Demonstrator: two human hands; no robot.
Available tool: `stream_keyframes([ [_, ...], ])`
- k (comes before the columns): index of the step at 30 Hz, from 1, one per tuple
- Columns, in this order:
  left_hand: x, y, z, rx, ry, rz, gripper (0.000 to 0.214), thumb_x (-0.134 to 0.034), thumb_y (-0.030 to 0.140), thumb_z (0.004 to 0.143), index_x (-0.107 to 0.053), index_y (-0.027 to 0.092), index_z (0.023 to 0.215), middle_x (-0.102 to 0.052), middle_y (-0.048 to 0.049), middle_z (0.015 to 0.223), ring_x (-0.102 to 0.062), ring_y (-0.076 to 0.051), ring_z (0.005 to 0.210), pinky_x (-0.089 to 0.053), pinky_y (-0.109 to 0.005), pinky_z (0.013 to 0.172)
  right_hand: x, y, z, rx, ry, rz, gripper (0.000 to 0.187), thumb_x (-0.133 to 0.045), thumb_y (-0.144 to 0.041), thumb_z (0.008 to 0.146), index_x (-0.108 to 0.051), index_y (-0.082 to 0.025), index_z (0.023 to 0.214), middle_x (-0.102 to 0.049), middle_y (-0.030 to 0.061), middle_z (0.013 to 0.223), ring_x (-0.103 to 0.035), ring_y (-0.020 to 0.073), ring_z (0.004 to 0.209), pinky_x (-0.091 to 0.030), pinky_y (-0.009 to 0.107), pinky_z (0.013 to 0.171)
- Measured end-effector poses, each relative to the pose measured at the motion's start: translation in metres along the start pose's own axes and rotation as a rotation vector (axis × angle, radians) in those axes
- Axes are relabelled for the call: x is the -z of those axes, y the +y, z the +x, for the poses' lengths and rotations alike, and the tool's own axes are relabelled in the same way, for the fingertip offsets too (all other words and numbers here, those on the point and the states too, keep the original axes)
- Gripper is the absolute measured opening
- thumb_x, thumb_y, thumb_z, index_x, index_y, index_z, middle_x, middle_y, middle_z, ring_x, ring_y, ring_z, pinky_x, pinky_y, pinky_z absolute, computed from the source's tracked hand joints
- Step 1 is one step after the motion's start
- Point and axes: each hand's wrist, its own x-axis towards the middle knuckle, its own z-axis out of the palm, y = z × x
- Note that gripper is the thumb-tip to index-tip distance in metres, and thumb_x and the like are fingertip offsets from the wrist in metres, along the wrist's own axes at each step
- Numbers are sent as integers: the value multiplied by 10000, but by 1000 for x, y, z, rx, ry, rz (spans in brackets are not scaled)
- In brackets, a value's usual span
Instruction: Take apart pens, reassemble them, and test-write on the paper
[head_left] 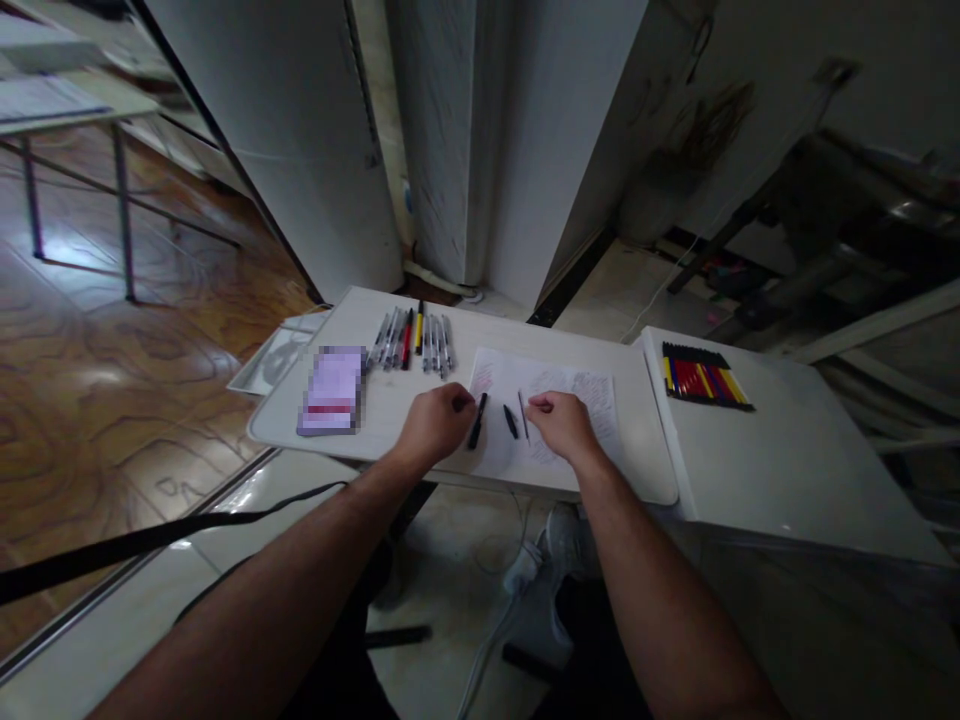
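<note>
On a sheet of handwritten paper (pixel 495 458) lie a black pen barrel (pixel 478 422), a short black pen part (pixel 511 422) and a thin pen refill (pixel 523 418). My left hand (pixel 439 420) is closed, thumb and fingers curled together just left of the barrel. Close to the refill's right side, my right hand (pixel 561 422) is also closed, its fingertips pinched. Whether either hand touches these parts or has something small between its fingers is hidden. Behind my left hand are several clear pens (pixel 437 345), a red pen (pixel 407 340) and a yellow pen (pixel 419 330).
A phone-like purple rectangle (pixel 332 390), blurred out, lies at the left of the white table (pixel 637 450). On an adjoining white surface (pixel 810 470) at right is a row of coloured pens (pixel 705 376). A white cabinet or wall column (pixel 525 150) stands behind the table.
</note>
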Motion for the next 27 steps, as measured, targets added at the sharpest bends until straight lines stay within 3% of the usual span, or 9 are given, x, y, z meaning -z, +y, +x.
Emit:
stream_keyframes([
  [9, -8, -8, 0, -25, -102, 70, 191, -638, 302, 739, -721, 207, 883, -734, -60, 809, -642, -184, 706, -413, -265, 619, 0, -4, -17, 88, -87, -280, 320, -693, -239, 704, -667, -185, 1017, -705, 40, 829, -633, 168, 722, -433, 261, 641],
  [17, -10, -9, -1, -51, -122, 87, 193, -649, 300, 730, -724, 206, 881, -737, -60, 817, -644, -185, 700, -418, -264, 621, -5, -13, -21, 92, -97, -377, 402, -741, -379, 708, -636, -197, 1050, -697, 61, 878, -633, 193, 758, -403, 275, 628],
  [22, -8, -6, -2, -39, -127, 112, 188, -627, 305, 757, -725, 204, 882, -741, -70, 826, -651, -193, 724, -422, -264, 624, -5, -12, -22, 86, -96, -382, 389, -731, -392, 721, -641, -203, 1048, -699, 63, 889, -633, 182, 750, -402, 269, 627],
  [27, -2, -10, 2, -54, -90, 152, 198, -578, 302, 803, -732, 204, 882, -743, -82, 849, -650, -198, 740, -433, -277, 658, 13, -3, -13, 54, -43, -369, 285, -669, -322, 774, -652, -203, 1033, -708, 42, 875, -640, 179, 775, -429, 275, 679],
])
